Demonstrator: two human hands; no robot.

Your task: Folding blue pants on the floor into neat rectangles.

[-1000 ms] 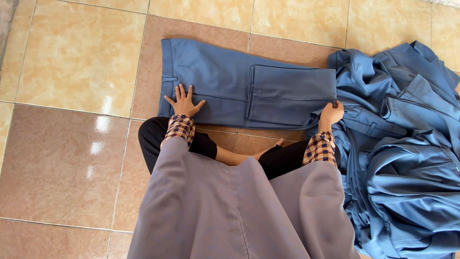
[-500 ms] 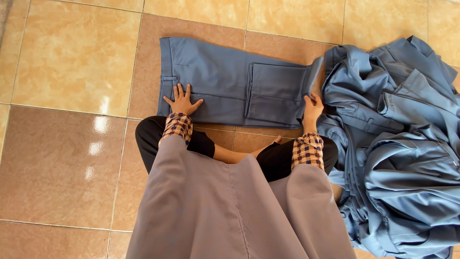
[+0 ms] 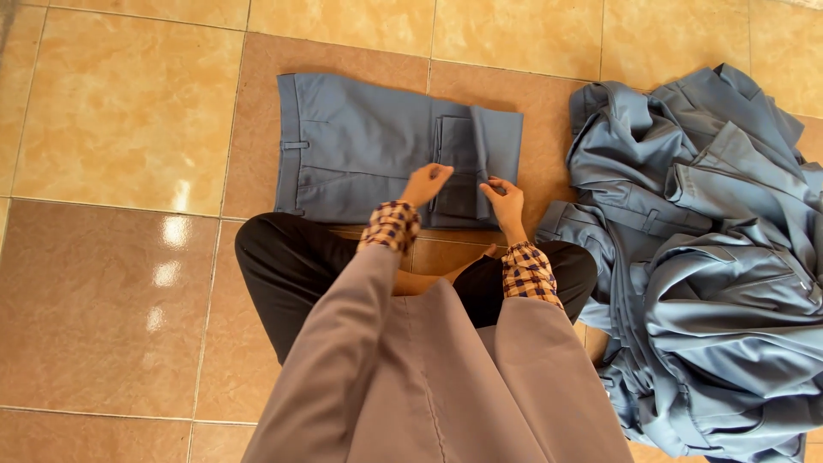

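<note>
Since half a second ago: my left hand (image 3: 426,183) came off the flat waist area and slid right to the fold; my right hand (image 3: 506,204) left the pile edge and came in to meet it. The leg end of the blue trousers (image 3: 369,159) is now folded back over, so the bundle is shorter.

Left to right:
- Tiled floor (image 3: 120,111) carries everything; no desk here. Waistband end of the trousers lies flat at the left, belt loop visible, no wrinkles I can see.
- Left grip: fingers curled, tips resting on the near edge of the folded flap (image 3: 467,163). Looks like a light pinch, but I can't tell whether cloth is actually between the fingers.
- Right grip: thumb and fingers partly closed just beside the flap's near right corner, touching or almost touching; the pinch itself isn't visible.
- Pile of blue garments (image 3: 711,257) sits to the right, near but apart from the folded piece.

My judgement for doing it well: line the flap edges up with the layer below, press the crease flat from the middle outward, keep both near corners square, and keep the bundle off the pile.
</note>
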